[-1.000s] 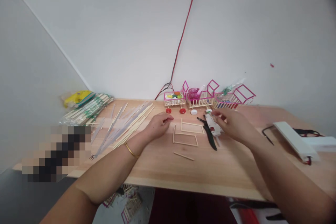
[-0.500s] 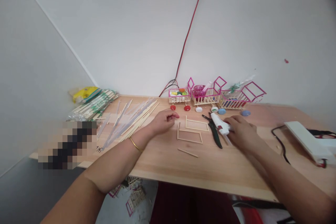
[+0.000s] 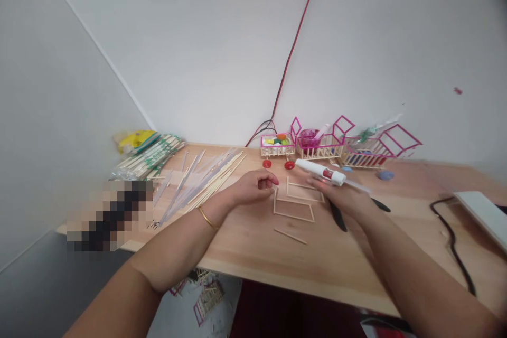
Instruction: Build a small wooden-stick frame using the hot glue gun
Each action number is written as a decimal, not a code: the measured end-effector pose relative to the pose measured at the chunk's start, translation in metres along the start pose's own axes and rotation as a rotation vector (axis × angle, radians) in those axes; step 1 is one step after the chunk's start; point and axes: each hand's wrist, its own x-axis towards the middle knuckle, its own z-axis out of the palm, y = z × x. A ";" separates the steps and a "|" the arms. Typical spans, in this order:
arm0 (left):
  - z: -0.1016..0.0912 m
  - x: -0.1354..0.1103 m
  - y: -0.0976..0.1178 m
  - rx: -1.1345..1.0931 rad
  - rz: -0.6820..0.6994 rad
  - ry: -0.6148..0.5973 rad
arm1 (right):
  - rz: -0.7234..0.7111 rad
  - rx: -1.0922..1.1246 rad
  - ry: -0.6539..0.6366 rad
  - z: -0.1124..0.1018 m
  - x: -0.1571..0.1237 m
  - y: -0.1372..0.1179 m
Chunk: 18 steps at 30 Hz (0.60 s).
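My right hand (image 3: 348,198) is wrapped round a white hot glue gun (image 3: 319,170), its nozzle tilted up and to the left. Curled in loosely, my left hand (image 3: 253,187) is over the table just left of two small stick frames; whether its fingers pinch anything cannot be made out. The nearer frame (image 3: 293,217) lies flat, with the farther frame (image 3: 287,190) touching or just behind it. In front of them is a loose short stick (image 3: 291,236). A dark-handled tool (image 3: 337,217) lies partly hidden under my right hand.
Long wooden sticks (image 3: 216,182) and clear strips spread at the left, beside packaged sticks (image 3: 154,156). Three small stick carts with pink trim, including one holding a pink cup (image 3: 310,138), stand along the wall. A black cable (image 3: 451,229) and a white device (image 3: 481,214) are at the right.
My right hand has lifted the glue gun and swung it left toward the stick frames. My left hand stays beside the frames, its fingers slightly more curled. The view has shifted a little.
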 end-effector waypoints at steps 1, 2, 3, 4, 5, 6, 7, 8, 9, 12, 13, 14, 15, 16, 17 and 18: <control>-0.001 0.000 0.000 -0.010 0.000 -0.013 | 0.014 -0.009 -0.019 0.005 -0.001 0.002; -0.001 0.001 -0.001 -0.014 0.003 -0.025 | 0.027 -0.011 -0.031 0.008 -0.003 0.005; -0.001 0.001 -0.001 -0.011 0.006 -0.037 | 0.033 -0.006 -0.040 0.010 -0.005 0.007; -0.001 0.002 -0.002 -0.001 0.008 -0.045 | 0.035 -0.001 -0.045 0.011 -0.007 0.009; -0.001 0.002 -0.002 0.011 0.008 -0.052 | 0.039 0.005 -0.056 0.012 -0.009 0.011; -0.001 0.002 -0.003 0.027 0.007 -0.056 | 0.042 0.014 -0.079 0.012 -0.010 0.011; -0.001 0.002 -0.003 0.046 0.009 -0.057 | 0.042 0.024 -0.105 0.012 -0.012 0.010; -0.001 0.002 -0.004 0.069 0.014 -0.057 | 0.038 0.033 -0.139 0.013 -0.013 0.008; -0.001 0.002 -0.004 0.095 0.022 -0.058 | 0.032 0.042 -0.170 0.013 -0.014 0.005; 0.001 0.002 -0.006 0.176 0.059 -0.075 | 0.026 0.043 -0.221 0.015 -0.015 -0.004; 0.001 0.002 -0.006 0.201 0.074 -0.084 | 0.029 0.038 -0.226 0.016 -0.016 -0.007; 0.001 0.002 -0.007 0.225 0.090 -0.093 | 0.033 0.035 -0.228 0.016 -0.016 -0.009; 0.002 0.002 -0.007 0.248 0.110 -0.100 | 0.035 0.031 -0.228 0.015 -0.016 -0.010; 0.002 0.002 -0.007 0.270 0.129 -0.103 | 0.034 0.026 -0.230 0.015 -0.016 -0.010; 0.002 0.003 -0.007 0.290 0.146 -0.106 | 0.031 0.021 -0.235 0.015 -0.016 -0.010; 0.002 0.003 -0.008 0.306 0.157 -0.108 | 0.031 0.015 -0.242 0.015 -0.016 -0.010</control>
